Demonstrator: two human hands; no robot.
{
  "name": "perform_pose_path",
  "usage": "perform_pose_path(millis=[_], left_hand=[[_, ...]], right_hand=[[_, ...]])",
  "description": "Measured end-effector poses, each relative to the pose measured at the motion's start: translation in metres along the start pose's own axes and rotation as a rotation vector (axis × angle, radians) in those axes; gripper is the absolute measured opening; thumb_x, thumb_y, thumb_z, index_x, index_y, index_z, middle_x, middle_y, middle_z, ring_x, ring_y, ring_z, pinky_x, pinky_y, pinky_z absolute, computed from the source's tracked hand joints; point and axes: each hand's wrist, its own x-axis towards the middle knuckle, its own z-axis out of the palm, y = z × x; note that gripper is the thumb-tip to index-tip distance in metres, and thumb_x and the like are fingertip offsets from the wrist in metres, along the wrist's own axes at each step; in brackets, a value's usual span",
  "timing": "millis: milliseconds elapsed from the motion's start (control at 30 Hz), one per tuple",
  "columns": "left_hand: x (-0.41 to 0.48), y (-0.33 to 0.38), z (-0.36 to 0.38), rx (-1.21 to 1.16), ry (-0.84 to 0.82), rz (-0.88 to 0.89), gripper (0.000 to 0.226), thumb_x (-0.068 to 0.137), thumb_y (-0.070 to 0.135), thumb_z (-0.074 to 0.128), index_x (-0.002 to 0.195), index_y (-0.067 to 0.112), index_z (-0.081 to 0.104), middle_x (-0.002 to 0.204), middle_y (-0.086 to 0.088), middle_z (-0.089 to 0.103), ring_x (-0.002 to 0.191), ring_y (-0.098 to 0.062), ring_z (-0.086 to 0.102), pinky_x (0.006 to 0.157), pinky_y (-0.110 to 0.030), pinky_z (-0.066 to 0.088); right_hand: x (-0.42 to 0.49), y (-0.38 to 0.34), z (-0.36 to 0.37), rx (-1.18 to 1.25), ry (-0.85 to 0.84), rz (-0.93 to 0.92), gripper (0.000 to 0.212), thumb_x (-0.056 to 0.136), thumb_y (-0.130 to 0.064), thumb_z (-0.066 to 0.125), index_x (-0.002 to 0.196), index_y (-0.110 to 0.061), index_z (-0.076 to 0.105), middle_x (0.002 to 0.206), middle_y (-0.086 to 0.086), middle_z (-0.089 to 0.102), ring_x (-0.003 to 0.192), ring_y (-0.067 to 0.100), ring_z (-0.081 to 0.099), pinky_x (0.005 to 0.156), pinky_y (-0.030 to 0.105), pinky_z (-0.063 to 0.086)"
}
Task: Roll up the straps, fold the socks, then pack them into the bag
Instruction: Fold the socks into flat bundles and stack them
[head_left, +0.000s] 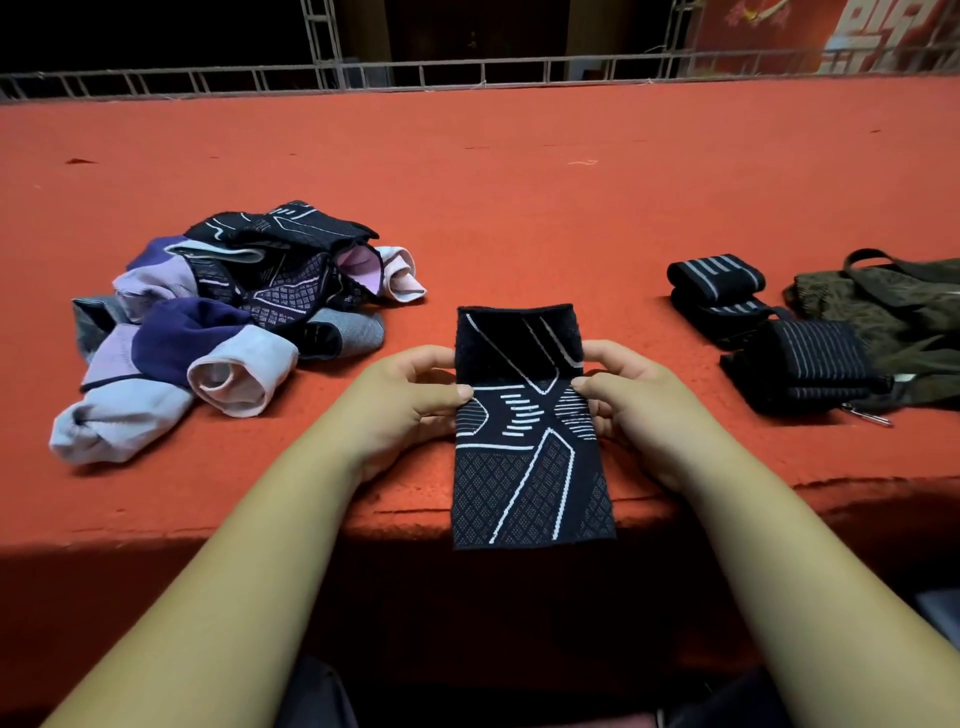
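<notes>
Sock (524, 415): black with white lines, lying at the near edge of the red surface (519, 182), near end hanging over the edge.
Left hand (410, 400): pinches the sock's left side at mid-length.
Right hand (628, 400): pinches the sock's right side at mid-length.
Pile of socks (223, 317): black, purple and grey, to the left.
Rolled straps (763, 327): black, striped, to the right.
Bag (893, 306): dark olive, just beside the straps.

Bare red carpeted tabletop (519, 208) lies open between the heaped purple, grey and black socks (228, 317) and rolled black striped straps (769, 332).
</notes>
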Motion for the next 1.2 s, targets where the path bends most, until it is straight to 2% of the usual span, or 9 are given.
perform_pose_path(millis=[67,267,467,567,633,700,800,967,1200], left_hand=[[0.0,-0.001,0.0,-0.035,-0.012,0.006,0.026,0.091,-0.007,0.07,0.11,0.01,0.075,0.106,-0.012,0.076,0.095,-0.023,0.074,0.091,-0.036,0.062],[-0.001,0.001,0.001,-0.064,-0.036,-0.021,0.028,0.092,-0.014,0.061,0.095,0.009,0.077,0.094,-0.011,0.075,0.081,-0.017,0.072,0.076,-0.026,0.062],[0.002,0.004,0.002,-0.054,-0.012,-0.04,0.025,0.098,0.005,0.052,0.105,0.012,0.075,0.102,-0.014,0.074,0.085,-0.023,0.071,0.082,-0.034,0.061],[0.0,0.001,0.003,0.021,-0.066,-0.039,0.035,0.086,0.035,0.075,0.114,0.015,0.073,0.102,-0.012,0.074,0.088,-0.024,0.071,0.085,-0.037,0.06],[-0.001,-0.003,0.003,0.173,-0.097,-0.026,0.052,0.075,0.042,0.089,0.119,0.019,0.073,0.11,-0.01,0.077,0.102,-0.023,0.074,0.097,-0.043,0.058],[-0.001,-0.006,0.001,0.243,-0.092,-0.001,0.061,0.071,0.03,0.095,0.126,0.02,0.069,0.108,-0.017,0.075,0.103,-0.022,0.074,0.099,-0.045,0.057],[-0.001,-0.005,0.001,0.207,-0.072,-0.003,0.06,0.077,0.006,0.092,0.131,0.014,0.065,0.093,-0.02,0.07,0.082,-0.017,0.071,0.077,-0.032,0.059],[-0.003,0.001,0.01,-0.121,-0.101,0.013,0.05,0.079,-0.009,0.078,0.127,-0.004,0.064,0.122,-0.028,0.073,0.102,-0.031,0.073,0.091,-0.038,0.061],[-0.001,0.005,0.017,-0.276,-0.065,0.108,0.05,0.086,-0.004,0.073,0.134,-0.011,0.059,0.132,-0.036,0.064,0.11,-0.038,0.067,0.1,-0.043,0.058]], right_hand=[[-0.001,-0.001,0.0,0.015,0.002,-0.014,0.036,0.099,0.005,0.054,0.107,-0.019,0.08,0.094,0.017,0.072,0.08,0.027,0.062,0.074,0.035,0.054],[-0.005,-0.007,0.002,-0.024,0.029,0.018,0.038,0.095,0.013,0.038,0.094,-0.004,0.072,0.073,0.008,0.071,0.047,0.006,0.053,0.042,0.015,0.042],[-0.004,-0.006,0.0,-0.029,0.012,0.004,0.029,0.095,-0.008,0.048,0.094,-0.009,0.077,0.082,0.009,0.069,0.072,0.021,0.057,0.059,0.026,0.048],[-0.007,-0.002,-0.003,-0.085,-0.067,0.007,0.021,0.085,-0.031,0.073,0.101,-0.018,0.079,0.099,0.015,0.068,0.09,0.029,0.052,0.074,0.036,0.044],[-0.009,-0.001,-0.005,-0.167,-0.082,-0.029,0.02,0.088,-0.026,0.081,0.107,-0.019,0.076,0.1,0.005,0.072,0.089,0.024,0.056,0.077,0.039,0.045],[-0.011,-0.001,-0.005,-0.215,-0.083,-0.094,0.019,0.092,-0.013,0.079,0.109,-0.02,0.074,0.097,-0.003,0.073,0.085,0.015,0.06,0.074,0.031,0.047],[-0.014,-0.002,-0.003,-0.269,-0.09,-0.127,0.03,0.092,-0.004,0.077,0.113,-0.024,0.073,0.098,-0.005,0.073,0.085,0.011,0.062,0.077,0.03,0.051],[-0.015,-0.002,-0.002,-0.221,-0.096,-0.11,0.061,0.091,-0.017,0.081,0.141,-0.044,0.058,0.126,0.001,0.076,0.12,0.039,0.07,0.106,0.075,0.046],[-0.021,-0.005,-0.002,-0.218,-0.163,-0.027,0.026,0.099,-0.016,0.073,0.126,-0.014,0.074,0.12,0.012,0.079,0.118,0.041,0.071,0.103,0.065,0.051]])
